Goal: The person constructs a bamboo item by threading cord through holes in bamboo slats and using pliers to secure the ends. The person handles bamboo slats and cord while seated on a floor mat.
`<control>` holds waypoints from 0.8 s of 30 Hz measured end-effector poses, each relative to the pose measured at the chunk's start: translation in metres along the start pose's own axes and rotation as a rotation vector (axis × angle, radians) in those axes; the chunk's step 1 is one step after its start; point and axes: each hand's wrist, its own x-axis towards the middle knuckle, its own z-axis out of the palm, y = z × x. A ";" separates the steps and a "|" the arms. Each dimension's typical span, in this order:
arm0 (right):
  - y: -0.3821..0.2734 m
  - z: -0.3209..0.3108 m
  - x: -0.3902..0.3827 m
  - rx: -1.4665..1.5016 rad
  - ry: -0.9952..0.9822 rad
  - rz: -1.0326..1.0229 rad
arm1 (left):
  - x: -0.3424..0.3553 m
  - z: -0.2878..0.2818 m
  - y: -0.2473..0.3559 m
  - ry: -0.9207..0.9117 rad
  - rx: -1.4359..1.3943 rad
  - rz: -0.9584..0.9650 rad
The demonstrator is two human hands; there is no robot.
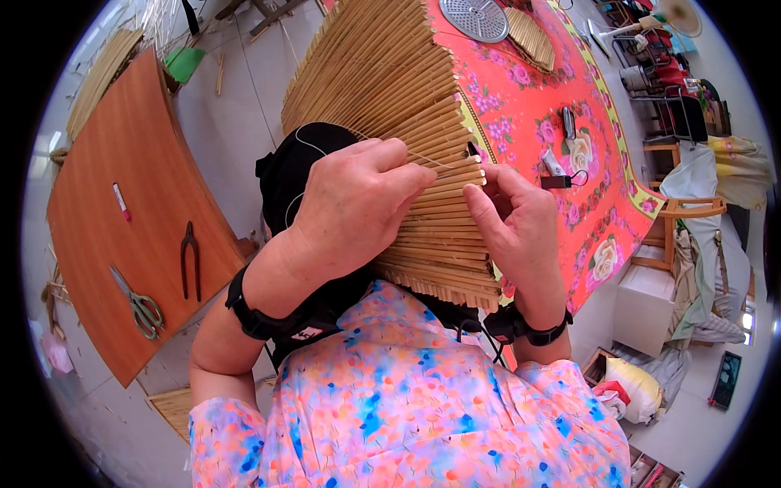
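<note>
A mat of thin straw-coloured sticks [390, 73], stitched side by side, fans out from my lap toward the far side. Over its near part, my left hand [354, 199] is closed in a pinch on a thin white thread [307, 140]. The thread loops beside the wrist and runs across the sticks; whether a needle is on it cannot be made out. At the mat's right edge my right hand [521, 224] grips the pale stick ends between thumb and fingers. A small dark thing [473, 150] shows just beyond those fingertips.
On the left, a brown wooden board [122, 244] carries scissors [140, 305], dark pliers [190, 260] and a marker [122, 202]. Right, a red floral cloth [521, 106] bears a perforated metal disc [476, 18], a small stick mat [530, 39] and a black clip [561, 180]. Beyond stands a wooden chair [691, 208].
</note>
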 end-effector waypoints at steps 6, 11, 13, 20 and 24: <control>0.000 0.001 -0.001 0.024 0.000 0.013 | 0.001 -0.003 0.002 -0.014 0.024 -0.001; 0.005 0.002 -0.001 0.030 0.014 -0.001 | 0.002 -0.004 0.003 -0.019 0.036 0.004; 0.004 0.002 -0.001 0.022 0.013 0.001 | 0.003 -0.005 0.003 -0.021 0.039 0.004; -0.001 0.001 -0.001 0.028 0.006 0.026 | 0.003 -0.007 0.005 -0.032 0.069 0.005; 0.000 0.001 -0.001 0.038 0.002 0.027 | 0.004 -0.007 0.006 -0.039 0.080 0.004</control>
